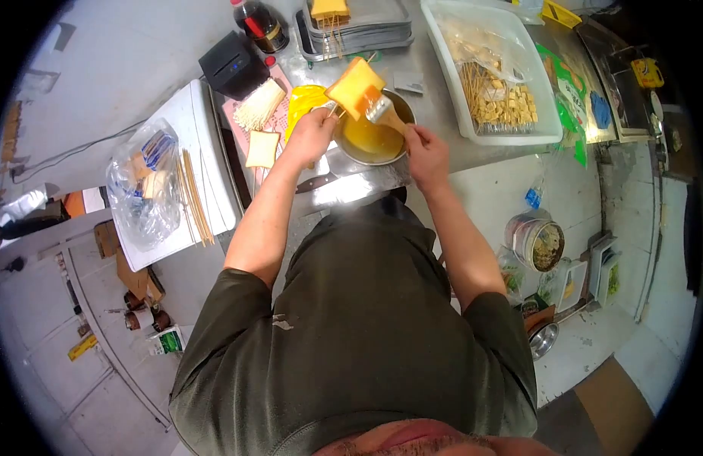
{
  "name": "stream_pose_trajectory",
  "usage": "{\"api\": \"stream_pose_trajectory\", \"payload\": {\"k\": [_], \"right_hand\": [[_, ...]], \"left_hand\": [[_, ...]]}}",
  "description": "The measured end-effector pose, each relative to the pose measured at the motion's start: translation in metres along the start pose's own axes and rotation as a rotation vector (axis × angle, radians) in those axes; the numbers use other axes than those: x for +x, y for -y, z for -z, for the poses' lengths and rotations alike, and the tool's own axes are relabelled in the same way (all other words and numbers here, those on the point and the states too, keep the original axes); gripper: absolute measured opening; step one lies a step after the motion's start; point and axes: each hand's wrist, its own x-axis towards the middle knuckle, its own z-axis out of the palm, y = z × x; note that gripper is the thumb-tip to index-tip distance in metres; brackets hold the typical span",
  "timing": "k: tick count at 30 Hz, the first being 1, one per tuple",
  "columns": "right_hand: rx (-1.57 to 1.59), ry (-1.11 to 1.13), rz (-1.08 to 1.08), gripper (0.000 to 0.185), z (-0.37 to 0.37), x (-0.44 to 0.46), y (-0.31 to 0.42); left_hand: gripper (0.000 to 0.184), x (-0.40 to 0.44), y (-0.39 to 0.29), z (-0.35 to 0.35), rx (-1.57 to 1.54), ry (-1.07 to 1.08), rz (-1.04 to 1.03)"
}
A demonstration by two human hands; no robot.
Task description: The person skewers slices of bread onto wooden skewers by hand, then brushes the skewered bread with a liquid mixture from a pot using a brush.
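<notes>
My left hand [312,137] is closed around thin wooden skewers that carry a golden bread slice [351,85], held tilted over a round metal pot. In my right hand [429,158] is a flat brush [391,119] with a wooden handle, its bristles touching the slice's right side. Yellow liquid [366,140] lies in the pot below. Left of my left hand, another skewered bread slice [262,149] rests near a pale bundle of fine strands [259,105]. A bright yellow bag or cloth [306,97] sits just behind that hand.
A white tub [518,140] of skewered cubes stands at right. Stacked metal trays [359,36], a dark bottle [258,26] and a black box [233,64] line the back. Loose skewers [193,194] and a plastic bag [145,186] lie at left. A knife [317,182] is near the front edge.
</notes>
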Motion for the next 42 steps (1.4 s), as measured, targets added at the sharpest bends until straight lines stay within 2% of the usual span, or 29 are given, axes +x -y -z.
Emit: {"api": "stream_pose_trajectory", "payload": {"k": [2,5,8,11,12,15,18,21,24,27,30,33,39,42], "right_hand": [[0.003,0.029,-0.071,0.033,0.015,-0.004,-0.009],[-0.473,0.052,0.121,0.03,0.025,0.005,0.008],[-0.956,0.182,0.284,0.03,-0.009,0.016,0.038],[-1.295,0.404,0.331,0.029,-0.05,0.028,0.037],[-1.297,0.491,0.347,0.028,-0.054,0.027,0.032],[-1.012,0.32,0.352,0.029,-0.035,0.031,0.026],[-0.553,0.173,0.327,0.027,0.013,0.028,0.016],[-0.144,0.121,-0.001,0.027,0.038,0.016,0.018],[0.103,0.075,-0.092,0.024,0.037,0.002,0.025],[0.151,0.056,-0.078,0.025,0.023,-0.002,0.023],[-0.079,-0.004,0.107,0.026,0.016,-0.003,0.003],[-0.194,-0.069,0.103,0.027,0.032,-0.007,0.014],[0.23,-0.008,0.006,0.019,0.002,0.004,0.042],[0.219,-0.046,-0.071,0.017,-0.017,0.002,0.028]], "left_hand": [[0.03,0.0,0.001,0.004,-0.021,-0.011,0.051],[0.03,-0.004,0.005,0.008,0.023,-0.077,0.024],[0.03,-0.006,0.01,0.011,0.053,-0.114,-0.022],[0.031,-0.011,0.012,0.014,0.05,-0.135,-0.029],[0.031,-0.011,0.017,0.014,0.061,-0.144,-0.041],[0.03,-0.006,0.026,0.016,0.067,-0.166,-0.063],[0.03,-0.011,0.026,0.014,0.076,-0.163,-0.038],[0.03,-0.012,0.019,0.009,0.075,-0.148,-0.03],[0.031,-0.01,0.011,0.001,0.099,-0.137,-0.058],[0.031,-0.011,0.005,-0.007,0.072,-0.077,-0.054],[0.031,-0.01,-0.003,-0.01,0.096,-0.047,-0.034],[0.03,-0.006,0.007,-0.007,0.151,-0.09,-0.062],[0.03,-0.006,0.0,-0.013,0.193,-0.089,-0.098],[0.032,-0.011,-0.016,-0.015,0.141,-0.042,-0.031]]}}
